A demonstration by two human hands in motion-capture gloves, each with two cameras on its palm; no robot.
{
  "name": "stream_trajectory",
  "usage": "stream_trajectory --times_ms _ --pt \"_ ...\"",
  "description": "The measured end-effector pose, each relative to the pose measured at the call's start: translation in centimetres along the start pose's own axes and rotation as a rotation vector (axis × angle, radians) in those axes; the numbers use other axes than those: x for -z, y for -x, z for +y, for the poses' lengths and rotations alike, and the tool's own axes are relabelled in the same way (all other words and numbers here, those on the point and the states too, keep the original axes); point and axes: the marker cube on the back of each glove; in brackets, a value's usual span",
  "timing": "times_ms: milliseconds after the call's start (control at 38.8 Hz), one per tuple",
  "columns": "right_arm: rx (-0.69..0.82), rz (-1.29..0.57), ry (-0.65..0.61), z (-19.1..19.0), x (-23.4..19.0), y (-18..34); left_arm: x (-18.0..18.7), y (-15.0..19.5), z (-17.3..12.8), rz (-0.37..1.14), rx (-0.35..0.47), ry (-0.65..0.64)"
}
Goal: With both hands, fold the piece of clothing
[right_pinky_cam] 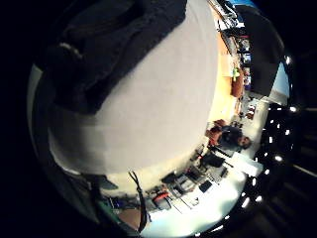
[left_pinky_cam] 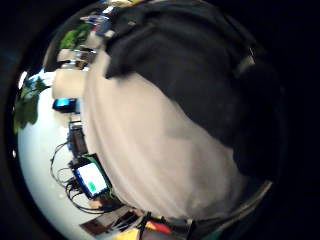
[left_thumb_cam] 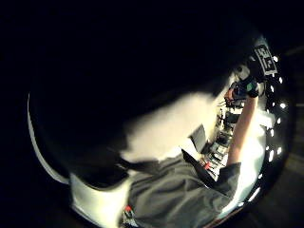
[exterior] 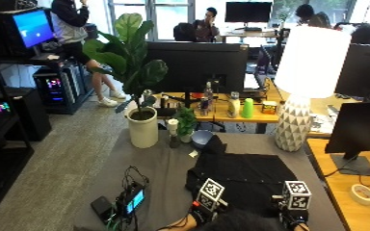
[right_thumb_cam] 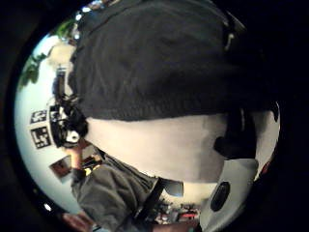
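The black garment (exterior: 246, 175) lies spread on the grey table (exterior: 159, 168) — folding looks just at its start. Left hand (exterior: 201, 211) and right hand (exterior: 287, 214) sit at its near edge (fingers hidden, so I cannot tell the grip). Next they should lift that edge away from the person.

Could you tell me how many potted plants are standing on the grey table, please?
2: a tall large-leafed plant in a white pot at the table's far left, and a small plant just right of it. Others may be hidden.

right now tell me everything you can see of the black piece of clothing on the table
The black piece of clothing is a dark, soft-looking fabric garment lying spread flat on the grey table, one part reaching up toward the small blue bowl. Both gloved hands, left hand and right hand, are at its near edge; their fingers are hidden.
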Motion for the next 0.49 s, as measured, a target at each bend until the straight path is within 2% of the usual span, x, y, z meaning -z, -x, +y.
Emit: stream_trajectory --times_ms 129,206,309,412,489 --pt "0.023 0.022 -0.031 0.6 0.9 0.0 0.8 0.6 -1.5 -0.094 -0.046 -0.173" --pt "0.046 0.027 -0.026 2.1 2.2 0.0 1.9 0.6 -1.2 -0.089 -0.083 -0.198" --pt "0.074 0.027 -0.019 3.8 4.3 0.1 5.1 0.9 0.8 -0.094 -0.118 -0.132" --pt "0.097 0.053 0.008 5.6 8.5 0.4 10.5 1.6 3.1 -0.070 -0.148 -0.014" --pt "0.085 0.085 0.019 5.4 12.6 0.5 15.0 2.8 3.4 -0.050 -0.151 0.049"
